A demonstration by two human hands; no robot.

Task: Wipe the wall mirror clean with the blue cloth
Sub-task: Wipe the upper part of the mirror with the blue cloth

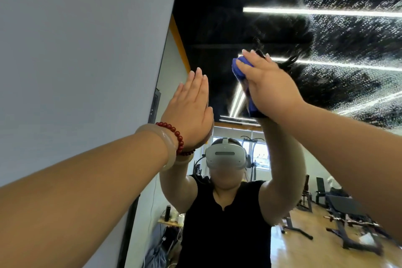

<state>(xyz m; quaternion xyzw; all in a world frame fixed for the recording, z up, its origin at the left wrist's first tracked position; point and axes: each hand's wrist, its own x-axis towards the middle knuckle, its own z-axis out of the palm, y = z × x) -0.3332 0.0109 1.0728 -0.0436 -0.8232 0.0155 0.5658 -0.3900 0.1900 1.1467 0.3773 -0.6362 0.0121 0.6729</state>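
Pressing a bunched blue cloth against the wall mirror, the person's right hand lies over it with fingers nearly straight and close together. The palm pushes the cloth onto the glass rather than clutching it; whether the thumb hooks a fold underneath cannot be seen. The cloth sits in the mirror's upper middle, showing at the hand's left side and below the heel of the palm. Right of the cloth, the mirror's upper right part is speckled with fine white droplets, while the glass left of the cloth looks dark and free of them. The left hand is flat, fingers straight and together, palm resting on the mirror close to its left edge and holding nothing. A red bead bracelet and a pale bangle ring that wrist. A plain grey wall borders the mirror on its left and top. The mirror's lower part reflects the person in a dark sleeveless top and white headset, with gym benches behind. The cloth looks soft, light and limp, so it will likely fold and slip. A broad palm over its bunched middle, loose ends tucked in, seems the best hold. The mirror is rigid, smooth and breakable, probably slick where wet, so it calls for even pressure rather than hard leaning. The wiping seems partway done, with the speckled area on the right left to clean.
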